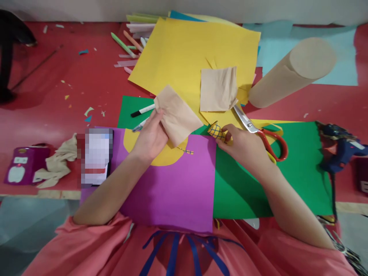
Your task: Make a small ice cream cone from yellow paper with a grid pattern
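Left hand (151, 136) pinches a tan paper square (176, 115) over purple card (172, 188); just right of it, my right hand (244, 147) grips a small yellow checked paper cone (216, 131), tip pointing left toward the square.

No legible text anywhere (phone screen (96, 157) blurred out)
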Action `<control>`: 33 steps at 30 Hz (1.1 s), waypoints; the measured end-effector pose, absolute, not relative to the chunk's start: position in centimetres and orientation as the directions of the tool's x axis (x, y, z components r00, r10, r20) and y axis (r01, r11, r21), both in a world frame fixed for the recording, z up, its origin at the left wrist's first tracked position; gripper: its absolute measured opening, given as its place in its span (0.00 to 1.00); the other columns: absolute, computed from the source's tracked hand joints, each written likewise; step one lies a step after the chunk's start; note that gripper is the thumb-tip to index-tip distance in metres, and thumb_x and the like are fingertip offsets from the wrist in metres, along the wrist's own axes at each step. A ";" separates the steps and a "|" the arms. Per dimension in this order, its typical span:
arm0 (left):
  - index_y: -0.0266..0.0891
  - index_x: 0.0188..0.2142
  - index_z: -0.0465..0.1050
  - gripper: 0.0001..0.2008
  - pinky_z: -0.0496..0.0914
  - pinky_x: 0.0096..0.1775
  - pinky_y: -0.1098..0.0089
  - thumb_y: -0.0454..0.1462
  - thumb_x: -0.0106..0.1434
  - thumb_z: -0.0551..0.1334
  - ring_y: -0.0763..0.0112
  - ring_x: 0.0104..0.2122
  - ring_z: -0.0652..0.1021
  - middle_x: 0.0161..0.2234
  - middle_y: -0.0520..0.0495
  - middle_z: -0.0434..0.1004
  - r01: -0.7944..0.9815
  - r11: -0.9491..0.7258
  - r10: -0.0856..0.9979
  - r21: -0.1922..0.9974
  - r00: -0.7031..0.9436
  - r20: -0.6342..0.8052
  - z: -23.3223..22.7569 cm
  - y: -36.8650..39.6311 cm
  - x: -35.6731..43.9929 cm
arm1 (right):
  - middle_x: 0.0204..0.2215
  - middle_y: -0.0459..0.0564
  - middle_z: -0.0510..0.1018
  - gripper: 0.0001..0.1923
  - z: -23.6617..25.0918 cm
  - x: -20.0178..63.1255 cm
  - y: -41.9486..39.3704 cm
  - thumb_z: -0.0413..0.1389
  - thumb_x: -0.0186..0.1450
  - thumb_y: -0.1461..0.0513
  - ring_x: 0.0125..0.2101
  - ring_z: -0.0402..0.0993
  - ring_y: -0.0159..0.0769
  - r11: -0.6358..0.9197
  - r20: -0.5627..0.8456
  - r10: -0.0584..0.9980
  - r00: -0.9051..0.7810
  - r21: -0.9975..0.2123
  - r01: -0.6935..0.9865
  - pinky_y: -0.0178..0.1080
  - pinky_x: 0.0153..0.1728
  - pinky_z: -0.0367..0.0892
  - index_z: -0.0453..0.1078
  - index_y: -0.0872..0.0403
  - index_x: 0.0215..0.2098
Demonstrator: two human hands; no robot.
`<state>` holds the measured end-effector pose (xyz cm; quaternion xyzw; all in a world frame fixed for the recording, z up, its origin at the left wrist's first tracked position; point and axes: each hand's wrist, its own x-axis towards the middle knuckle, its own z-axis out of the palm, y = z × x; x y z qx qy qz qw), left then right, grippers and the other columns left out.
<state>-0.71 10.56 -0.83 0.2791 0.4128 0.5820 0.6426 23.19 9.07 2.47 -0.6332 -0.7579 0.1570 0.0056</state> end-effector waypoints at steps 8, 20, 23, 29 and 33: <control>0.45 0.41 0.76 0.09 0.64 0.59 0.61 0.43 0.63 0.62 0.62 0.58 0.70 0.50 0.48 0.77 -0.388 0.063 0.978 0.919 -0.158 -0.134 -1.5 10.2 0.5 | 0.31 0.46 0.75 0.15 1.1 21.1 8.3 0.58 0.64 0.52 0.26 0.71 0.32 -0.015 -0.051 0.923 -0.381 -0.995 0.097 0.35 0.26 0.65 0.66 0.52 0.43; 0.42 0.37 0.73 0.14 0.70 0.39 0.73 0.40 0.52 0.72 0.73 0.38 0.77 0.37 0.53 0.78 -0.434 0.142 0.977 0.889 -0.080 -0.195 -2.4 9.1 1.1 | 0.33 0.47 0.75 0.17 -1.8 19.4 7.4 0.62 0.62 0.53 0.27 0.76 0.34 -0.266 -0.116 0.853 -0.508 -0.935 -0.234 0.37 0.27 0.73 0.65 0.51 0.43; 0.42 0.36 0.70 0.14 0.71 0.33 0.75 0.41 0.53 0.71 0.74 0.34 0.78 0.35 0.53 0.77 -0.493 0.215 0.971 0.843 0.016 -0.239 -2.6 9.1 1.0 | 0.36 0.48 0.76 0.16 -2.1 19.5 7.2 0.61 0.62 0.55 0.30 0.77 0.35 -0.259 -0.091 0.843 -0.531 -0.933 -0.251 0.38 0.30 0.74 0.65 0.51 0.45; 0.40 0.34 0.70 0.16 0.66 0.21 0.79 0.42 0.50 0.72 0.80 0.18 0.71 0.21 0.57 0.72 -0.483 0.413 0.910 0.772 0.181 -0.374 -1.9 8.8 1.1 | 0.45 0.49 0.75 0.17 -2.8 20.2 7.2 0.62 0.62 0.55 0.45 0.74 0.38 -0.089 0.033 0.864 -0.502 -0.972 -0.219 0.43 0.50 0.71 0.68 0.49 0.48; 0.40 0.33 0.67 0.20 0.55 0.13 0.82 0.43 0.48 0.74 0.85 0.11 0.61 0.16 0.61 0.66 -0.420 0.469 0.883 0.777 0.206 -0.422 -1.1 8.5 1.2 | 0.42 0.49 0.76 0.18 -3.0 20.5 7.2 0.62 0.61 0.53 0.44 0.75 0.39 -0.132 0.007 0.862 -0.506 -0.962 -0.238 0.43 0.47 0.72 0.69 0.49 0.48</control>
